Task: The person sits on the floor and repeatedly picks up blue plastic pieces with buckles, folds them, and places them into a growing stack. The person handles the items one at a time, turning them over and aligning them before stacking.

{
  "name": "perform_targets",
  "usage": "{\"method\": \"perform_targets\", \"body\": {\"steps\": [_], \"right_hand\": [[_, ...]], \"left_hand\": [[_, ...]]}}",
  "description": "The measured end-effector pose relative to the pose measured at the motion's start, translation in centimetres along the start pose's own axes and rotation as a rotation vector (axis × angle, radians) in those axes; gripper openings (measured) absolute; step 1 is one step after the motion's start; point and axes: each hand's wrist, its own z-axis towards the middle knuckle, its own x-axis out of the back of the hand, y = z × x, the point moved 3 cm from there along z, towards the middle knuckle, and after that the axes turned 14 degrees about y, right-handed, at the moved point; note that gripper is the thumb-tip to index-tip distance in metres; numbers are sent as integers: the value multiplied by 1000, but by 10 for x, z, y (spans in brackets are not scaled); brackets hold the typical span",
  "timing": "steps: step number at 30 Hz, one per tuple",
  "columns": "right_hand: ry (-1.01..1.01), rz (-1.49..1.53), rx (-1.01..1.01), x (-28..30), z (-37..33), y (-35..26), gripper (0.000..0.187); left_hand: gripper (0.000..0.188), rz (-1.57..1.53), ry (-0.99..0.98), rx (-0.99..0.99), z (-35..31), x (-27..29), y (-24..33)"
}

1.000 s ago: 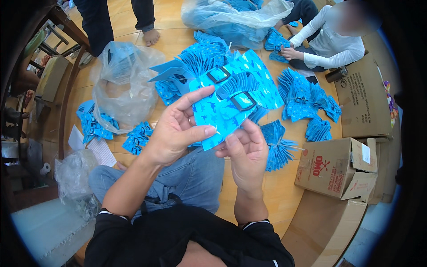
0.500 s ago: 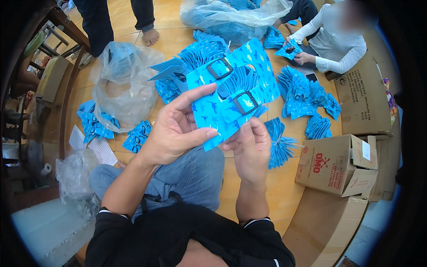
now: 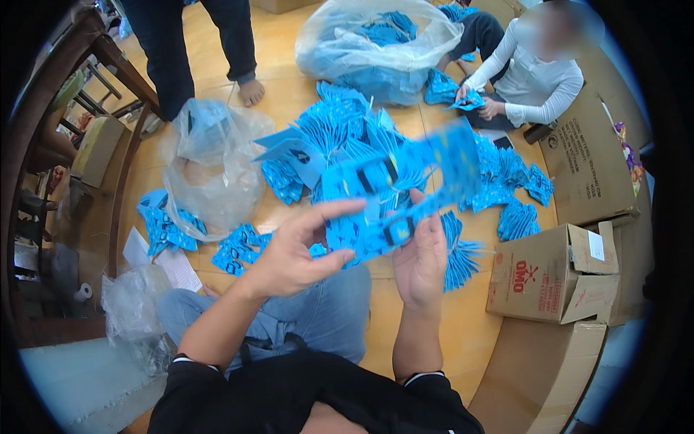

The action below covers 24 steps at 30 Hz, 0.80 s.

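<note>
Blurred by motion, a blue patterned panel (image 3: 347, 189) with two black buckles and a cut-out between its arms is held up in front of me. My left hand (image 3: 300, 246) pinches its left end between thumb and fingers. At the lower buckle (image 3: 400, 230), my right hand (image 3: 423, 264) grips the panel's near arm, its thumb up beside the buckle. Behind the panel, a big heap of similar blue pieces (image 3: 325, 123) lies fanned in bundles on the floor, partly hidden by it.
Clear plastic bags (image 3: 210, 159) lie left and at the back, one holding blue pieces. More blue bundles (image 3: 517, 220) rest to the right, near cardboard boxes (image 3: 531, 275). A person in white sleeves (image 3: 546, 94) handles a blue piece at the back right; another person's legs (image 3: 163, 58) stand at the back left.
The panel has swung and tilted, its far end now further right. My right hand has moved from its lower edge up to the near buckle. The whole view has shifted slightly.
</note>
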Motion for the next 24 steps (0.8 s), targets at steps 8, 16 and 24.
{"method": "perform_targets", "body": {"steps": [8,16,24], "right_hand": [[-15,10,-44,20,6,17,19],[-18,-10,-60,26,16,19,24],[27,19,-82,33,35,15,14]], "left_hand": [[60,-25,163,-138,7,5,-6],[47,13,147,-105,19,5,-8],[45,-171,338,39,48,10,-32]]}}
